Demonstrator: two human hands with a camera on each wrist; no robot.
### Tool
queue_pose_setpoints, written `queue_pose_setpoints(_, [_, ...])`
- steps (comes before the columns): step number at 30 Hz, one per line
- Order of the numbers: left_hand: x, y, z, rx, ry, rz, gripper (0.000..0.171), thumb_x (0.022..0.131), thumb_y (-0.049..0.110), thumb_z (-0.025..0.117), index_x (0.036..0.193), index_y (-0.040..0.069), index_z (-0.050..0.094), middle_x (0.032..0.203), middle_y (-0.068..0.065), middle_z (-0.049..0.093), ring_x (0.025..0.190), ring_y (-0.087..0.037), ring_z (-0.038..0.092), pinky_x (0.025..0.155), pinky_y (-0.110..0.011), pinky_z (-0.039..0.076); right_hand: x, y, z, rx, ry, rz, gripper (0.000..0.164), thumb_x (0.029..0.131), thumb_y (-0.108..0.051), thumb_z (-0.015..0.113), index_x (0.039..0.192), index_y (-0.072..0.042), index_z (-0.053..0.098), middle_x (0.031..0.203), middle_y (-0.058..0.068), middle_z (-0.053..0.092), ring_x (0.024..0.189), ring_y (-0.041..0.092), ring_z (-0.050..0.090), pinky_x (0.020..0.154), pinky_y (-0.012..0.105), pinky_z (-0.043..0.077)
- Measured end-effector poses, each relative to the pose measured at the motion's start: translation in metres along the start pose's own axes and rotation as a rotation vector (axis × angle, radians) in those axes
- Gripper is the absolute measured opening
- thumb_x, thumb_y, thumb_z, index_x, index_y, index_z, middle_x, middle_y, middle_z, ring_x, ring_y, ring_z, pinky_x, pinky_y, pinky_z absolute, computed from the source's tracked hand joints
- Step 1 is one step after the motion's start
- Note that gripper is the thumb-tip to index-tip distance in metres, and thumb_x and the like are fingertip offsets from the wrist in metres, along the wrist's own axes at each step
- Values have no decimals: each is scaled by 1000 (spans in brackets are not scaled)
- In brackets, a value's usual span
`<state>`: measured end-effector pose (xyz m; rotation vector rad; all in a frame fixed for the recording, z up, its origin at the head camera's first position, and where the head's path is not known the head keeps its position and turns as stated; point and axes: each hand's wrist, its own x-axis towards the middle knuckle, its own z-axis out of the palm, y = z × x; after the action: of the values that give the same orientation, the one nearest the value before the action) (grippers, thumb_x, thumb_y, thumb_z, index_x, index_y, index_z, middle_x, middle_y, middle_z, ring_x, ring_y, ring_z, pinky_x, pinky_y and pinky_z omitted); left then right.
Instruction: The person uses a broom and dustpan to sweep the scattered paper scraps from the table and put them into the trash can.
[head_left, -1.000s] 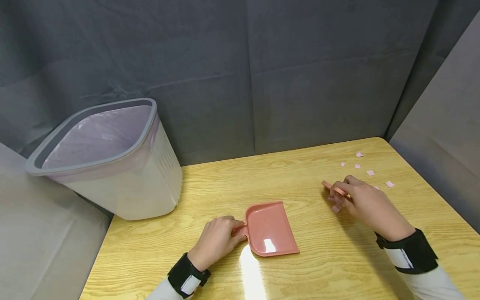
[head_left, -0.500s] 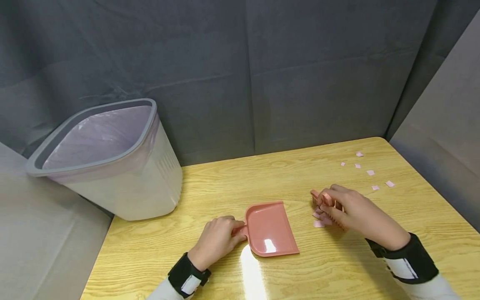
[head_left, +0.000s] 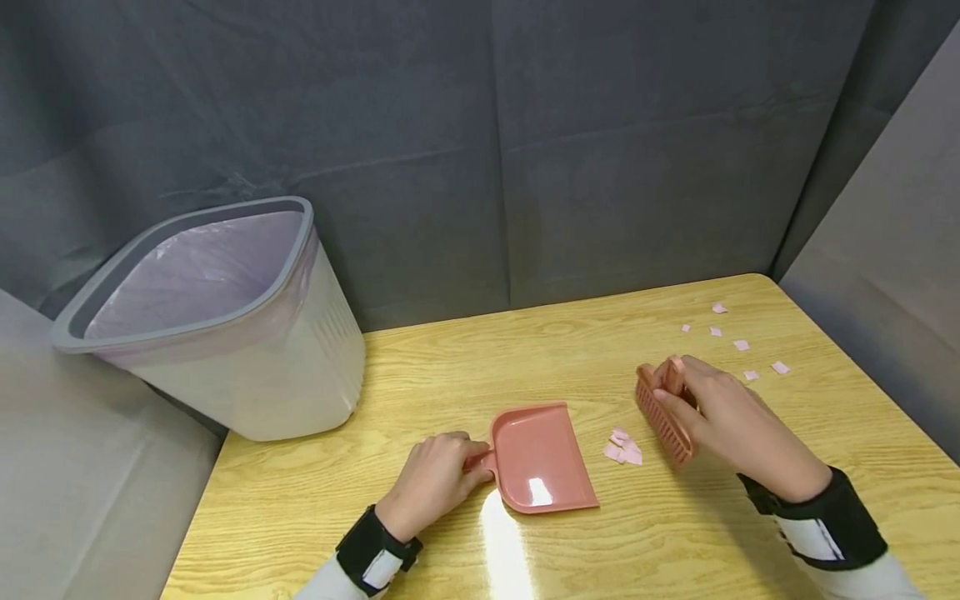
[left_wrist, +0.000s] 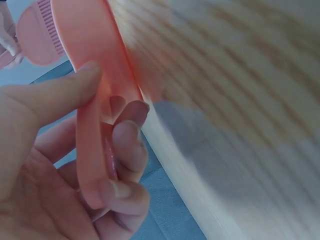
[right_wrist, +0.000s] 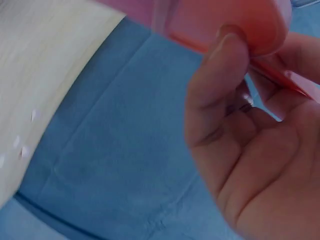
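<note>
a purple bag (head_left: 202, 271) lines the bin (head_left: 292, 367); left hand (head_left: 431, 482) grips the dustpan (head_left: 540, 454), right hand (head_left: 735, 421) grips the brush (head_left: 663, 421).

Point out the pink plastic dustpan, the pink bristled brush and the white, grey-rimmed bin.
Pink plastic dustpan (head_left: 536, 454), head view: middle of its flat pan.
Pink bristled brush (head_left: 663, 422), head view: its bristled side.
White, grey-rimmed bin (head_left: 277, 375), head view: its outer wall.

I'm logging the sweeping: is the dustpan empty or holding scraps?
Empty: the head view shows only glare inside the dustpan; the pile of scraps lies on the table beyond its front edge.
</note>
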<state>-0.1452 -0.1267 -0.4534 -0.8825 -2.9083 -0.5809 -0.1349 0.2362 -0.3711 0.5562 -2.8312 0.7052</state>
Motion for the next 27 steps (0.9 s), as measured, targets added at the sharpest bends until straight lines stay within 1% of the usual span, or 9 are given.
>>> queue_pose_setpoints(2, [0,0,0,1,-1,1,23,84,42,72,95,22,76,63,13,46,55,-2,40,44,-22,28,-1,3,-3,-62,2,53,11,95,-20,61,92,-11,56,74,0,48,62,13,46,50,27,34])
queue_pose_setpoints(5, [0,0,0,2,-1,3,22,84,41,72,95,22,76,63,13,46,55,-3,40,44,-22,28,-2,6,-3,-141,-4,98,13,95,-21,61,95,-8,58,78,3,51,61,15,50,46,29,33])
queue_pose_setpoints(7, [0,0,0,2,-1,5,22,84,41,72,95,22,76,63,13,45,55,-2,40,44,-22,28,-2,6,-1,-171,-6,112,13,95,-22,61,95,-9,59,77,2,52,59,15,51,45,30,33])
queue_pose_setpoints(9, [0,0,1,2,0,8,21,85,41,72,94,23,75,62,12,45,54,-2,39,44,-22,27,-2,5,1,-184,-3,104,13,93,-22,64,94,-10,60,76,1,54,60,16,54,45,30,33])
queue_pose_setpoints(11, [0,0,0,1,-1,11,20,85,42,71,92,23,75,62,12,44,54,-3,39,44,-22,27,-1,4,4,-171,-13,107,13,92,-23,65,93,-12,60,69,-1,53,61,19,57,45,30,34])
queue_pose_setpoints(14, [0,0,0,2,-2,13,19,85,42,71,90,23,74,61,11,43,54,-3,38,44,-22,26,1,2,7,-128,-39,95,18,90,-24,67,100,-11,60,64,-3,53,65,21,62,46,30,36])
queue_pose_setpoints(17, [1,0,0,6,-3,11,19,84,42,72,88,23,73,61,11,42,54,-3,38,44,-22,26,2,-1,11,-91,-61,92,21,90,-26,68,102,-12,59,61,-5,49,61,15,59,48,29,36])
queue_pose_setpoints(23, [0,0,-1,6,-7,4,19,83,42,73,89,24,73,61,11,42,54,-3,37,44,-22,26,3,-12,25,-19,-62,66,16,91,-30,68,90,-18,56,59,-8,44,55,5,49,52,28,37])
queue_pose_setpoints(27, [0,0,0,8,-4,3,19,83,42,73,90,24,74,61,11,42,54,-3,37,44,-22,26,3,-20,37,49,-68,57,20,92,-40,63,85,-24,53,58,-9,43,50,3,46,52,25,38])
